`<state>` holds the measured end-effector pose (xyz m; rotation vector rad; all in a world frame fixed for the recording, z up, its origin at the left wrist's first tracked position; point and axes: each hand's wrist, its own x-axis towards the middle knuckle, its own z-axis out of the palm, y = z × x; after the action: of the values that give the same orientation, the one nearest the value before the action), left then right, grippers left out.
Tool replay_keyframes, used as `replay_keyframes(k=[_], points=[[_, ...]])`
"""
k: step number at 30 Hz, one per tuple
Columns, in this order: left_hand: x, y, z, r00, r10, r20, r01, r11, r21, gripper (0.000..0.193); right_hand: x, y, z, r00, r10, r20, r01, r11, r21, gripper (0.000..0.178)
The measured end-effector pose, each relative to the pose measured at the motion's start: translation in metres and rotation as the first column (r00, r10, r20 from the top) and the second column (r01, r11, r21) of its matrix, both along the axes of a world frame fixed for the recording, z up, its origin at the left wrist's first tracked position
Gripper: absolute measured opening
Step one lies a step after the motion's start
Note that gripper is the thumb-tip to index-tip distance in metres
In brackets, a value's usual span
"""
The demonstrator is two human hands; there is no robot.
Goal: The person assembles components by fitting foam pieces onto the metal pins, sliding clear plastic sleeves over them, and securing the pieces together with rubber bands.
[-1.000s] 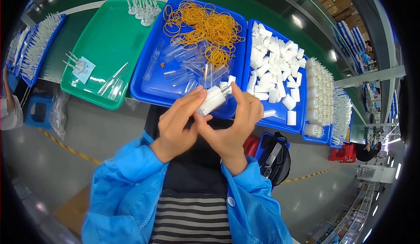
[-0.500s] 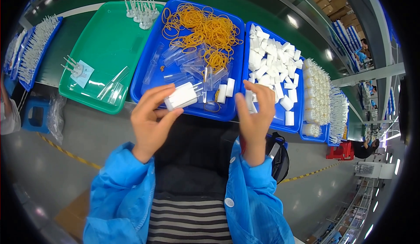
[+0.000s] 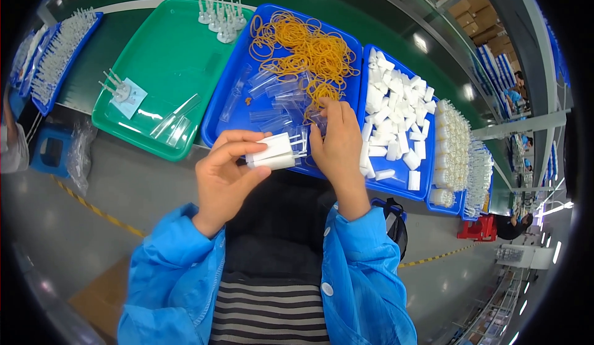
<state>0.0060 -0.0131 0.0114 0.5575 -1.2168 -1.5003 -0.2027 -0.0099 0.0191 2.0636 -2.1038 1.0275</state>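
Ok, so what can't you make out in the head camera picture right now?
All in the head view:
Right hand: its own fingers hide whether it holds anything at the blue tray.
White blocks: the left hand covers part of them.
Pale card: partly hidden by the pronged pieces on it.
Person at far left: mostly cut off by the picture's rim.

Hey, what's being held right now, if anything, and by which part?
The left grip holds a white block piece by its left end. Whether the right grip, over the blue tray, holds anything can't be told.
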Motion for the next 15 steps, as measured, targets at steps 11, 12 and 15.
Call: replay_keyframes(k=[11, 12, 15], points=[[-0.003, 0.006, 0.009, 0.995, 0.043, 0.089, -0.031, 0.992, -0.125, 0.038, -0.007, 0.027, 0.019, 0.891, 0.089, 0.445, -0.041, 0.993, -0.114, 0.036], [-0.004, 0.007, 0.009, 0.996, 0.041, 0.084, -0.031, 0.992, -0.124, 0.038, 0.001, 0.033, 0.024, 0.665, 0.166, 0.729, -0.097, 0.986, -0.136, 0.034], [-0.007, 0.009, 0.008, 0.985, 0.034, 0.171, 0.0, 0.98, -0.199, 0.034, 0.026, 0.049, 0.037, 0.681, 0.278, 0.677, -0.268, 0.955, -0.123, 0.031]])
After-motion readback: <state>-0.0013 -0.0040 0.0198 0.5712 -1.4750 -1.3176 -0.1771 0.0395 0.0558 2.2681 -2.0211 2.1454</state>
